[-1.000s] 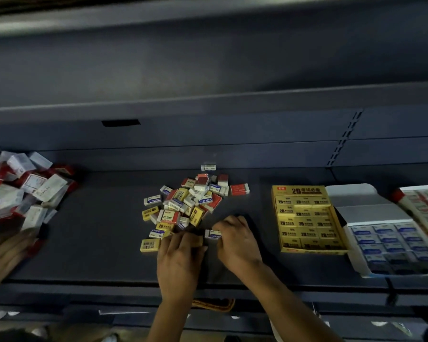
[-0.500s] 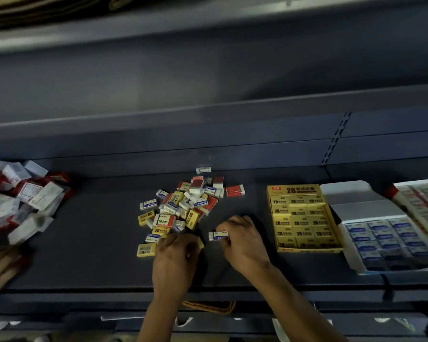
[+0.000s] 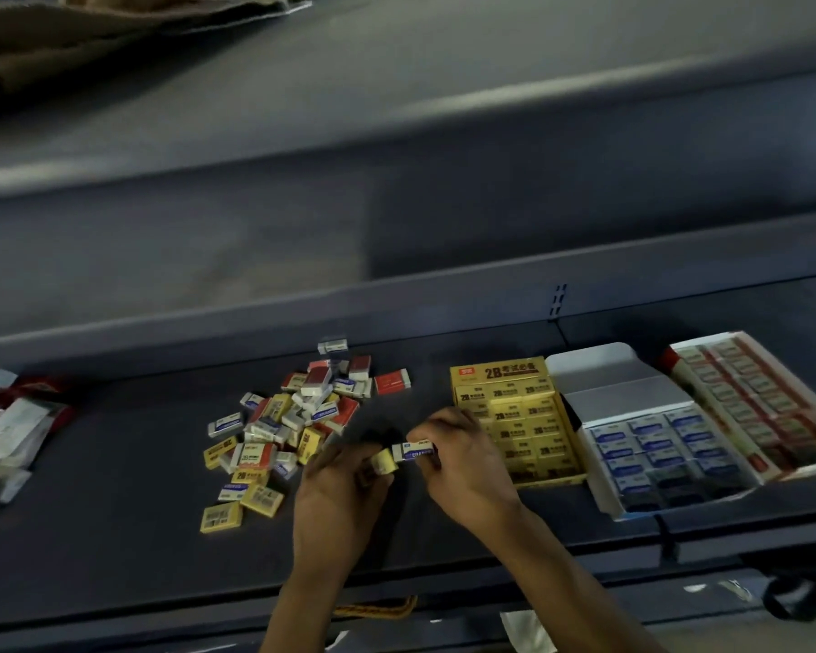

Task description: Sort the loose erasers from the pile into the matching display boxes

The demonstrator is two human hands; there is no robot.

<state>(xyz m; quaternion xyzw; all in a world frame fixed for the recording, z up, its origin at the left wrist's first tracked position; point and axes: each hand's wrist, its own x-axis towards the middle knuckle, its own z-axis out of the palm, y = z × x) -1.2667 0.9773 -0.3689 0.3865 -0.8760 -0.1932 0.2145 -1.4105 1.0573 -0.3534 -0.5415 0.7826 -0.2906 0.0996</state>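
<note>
On the shelf (image 3: pixel 114 487), loose packets (image 3: pixel 10 426) lie at the far left. The eraser pile (image 3: pixel 293 417) sits left of centre. Just right of it, the left hand (image 3: pixel 340 492) curls its fingers round a yellow eraser (image 3: pixel 383 461). The right hand (image 3: pixel 467 468) pinches a blue-and-white eraser (image 3: pixel 413 451), which touches the yellow one. To the right stand the yellow display box (image 3: pixel 498 369), the blue display box (image 3: pixel 618 398) and the red display box (image 3: pixel 677 367).
</note>
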